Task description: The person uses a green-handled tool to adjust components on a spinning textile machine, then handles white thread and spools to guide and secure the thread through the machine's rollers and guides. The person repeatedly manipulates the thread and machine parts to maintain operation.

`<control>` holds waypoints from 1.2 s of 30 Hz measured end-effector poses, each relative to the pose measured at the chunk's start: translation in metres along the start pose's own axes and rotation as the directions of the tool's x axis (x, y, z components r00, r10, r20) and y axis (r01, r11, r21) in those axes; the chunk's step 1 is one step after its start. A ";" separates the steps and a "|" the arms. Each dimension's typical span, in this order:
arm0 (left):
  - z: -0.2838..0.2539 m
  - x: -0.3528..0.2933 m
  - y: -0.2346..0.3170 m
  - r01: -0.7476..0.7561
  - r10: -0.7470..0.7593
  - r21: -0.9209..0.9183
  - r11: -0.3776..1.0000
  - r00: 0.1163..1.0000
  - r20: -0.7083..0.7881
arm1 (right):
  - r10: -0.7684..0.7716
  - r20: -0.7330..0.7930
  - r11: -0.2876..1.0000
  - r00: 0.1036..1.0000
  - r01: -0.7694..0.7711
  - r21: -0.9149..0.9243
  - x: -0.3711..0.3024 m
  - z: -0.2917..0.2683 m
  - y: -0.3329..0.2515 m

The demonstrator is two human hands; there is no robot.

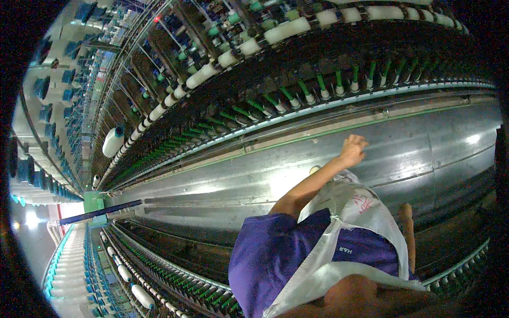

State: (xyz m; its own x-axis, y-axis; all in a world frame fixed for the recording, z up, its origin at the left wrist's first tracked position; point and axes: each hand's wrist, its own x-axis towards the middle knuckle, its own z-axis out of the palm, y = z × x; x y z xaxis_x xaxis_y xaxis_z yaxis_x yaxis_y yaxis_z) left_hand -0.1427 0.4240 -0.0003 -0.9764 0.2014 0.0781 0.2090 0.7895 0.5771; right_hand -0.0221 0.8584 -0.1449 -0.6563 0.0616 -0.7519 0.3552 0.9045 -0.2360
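Observation:
My left hand reaches out over the grey aisle floor, in front of the white apron. Its fingers are loosely bent and a little apart, and I see nothing in them. The nearest thing to it is the long spinning frame, with a row of green bobbins on spindles, but hand and machine do not touch. On the other side of the apron, my right hand hangs low beside my body. Only a small part of it shows, and its fingers cannot be made out.
Along the frame runs a pale rail, with white rollers above the bobbins. A second spinning frame lines the opposite side of the grey floor. White roving bobbins hang at the left. A dark blue bar stretches across farther down the aisle.

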 end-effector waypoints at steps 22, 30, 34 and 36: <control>0.059 0.140 0.080 0.078 0.044 -0.379 0.922 0.952 0.303 | -0.115 -0.112 0.993 0.987 0.115 -0.002 -0.026 -0.047 -0.030; 0.031 0.177 0.082 0.291 -0.488 -0.626 0.724 0.857 -0.165 | -0.295 -0.155 0.953 0.943 0.280 -0.112 0.022 -0.043 -0.012; 0.015 0.211 0.040 0.316 -0.619 -0.577 0.753 0.638 -0.458 | -0.512 -0.061 0.853 0.857 0.499 -0.154 0.070 -0.079 -0.034; 0.000 0.220 0.017 0.324 -0.745 -0.710 0.625 0.518 -0.420 | -0.619 -0.006 0.744 0.785 0.583 -0.326 0.096 -0.116 -0.065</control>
State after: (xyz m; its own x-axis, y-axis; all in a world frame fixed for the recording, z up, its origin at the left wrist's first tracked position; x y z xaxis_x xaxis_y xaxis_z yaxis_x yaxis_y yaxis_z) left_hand -0.3536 0.4816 0.0270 -0.6841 -0.7278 -0.0482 -0.2245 0.1472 0.9633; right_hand -0.1859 0.8548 -0.1305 -0.7397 -0.5086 -0.4406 -0.3359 0.8464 -0.4132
